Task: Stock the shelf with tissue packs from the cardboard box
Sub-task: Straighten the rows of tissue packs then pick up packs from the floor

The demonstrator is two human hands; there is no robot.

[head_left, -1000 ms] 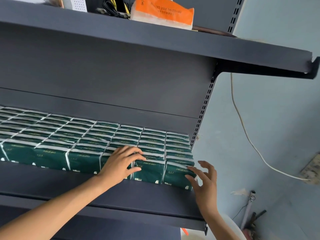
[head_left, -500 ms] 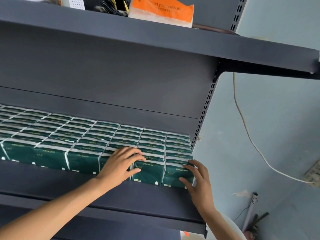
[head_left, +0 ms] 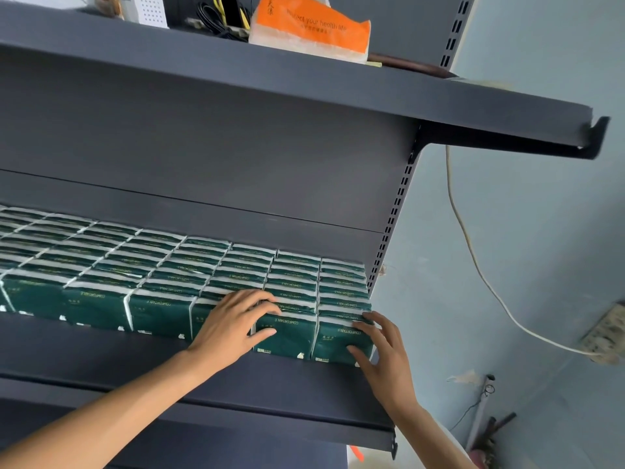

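Several rows of dark green tissue packs point(head_left: 159, 286) fill the dark grey shelf point(head_left: 236, 377) from the back panel toward its front. My left hand point(head_left: 233, 324) lies flat over a front-row pack, fingers on its top and thumb on its face. The front pack at the far right end point(head_left: 333, 340) is touched by my right hand point(head_left: 384, 353), fingers spread on its top edge and right side. Neither hand grips a pack. The cardboard box is out of view.
An upper shelf point(head_left: 304, 86) overhangs the packs and carries an orange tissue pack point(head_left: 311, 28), cables and a white device. A slotted upright point(head_left: 394, 211) bounds the right end. A white cable point(head_left: 473, 252) hangs on the blue wall beside it.
My right hand moved in from beside the shelf end onto the rightmost front pack. My left hand stayed on its pack.
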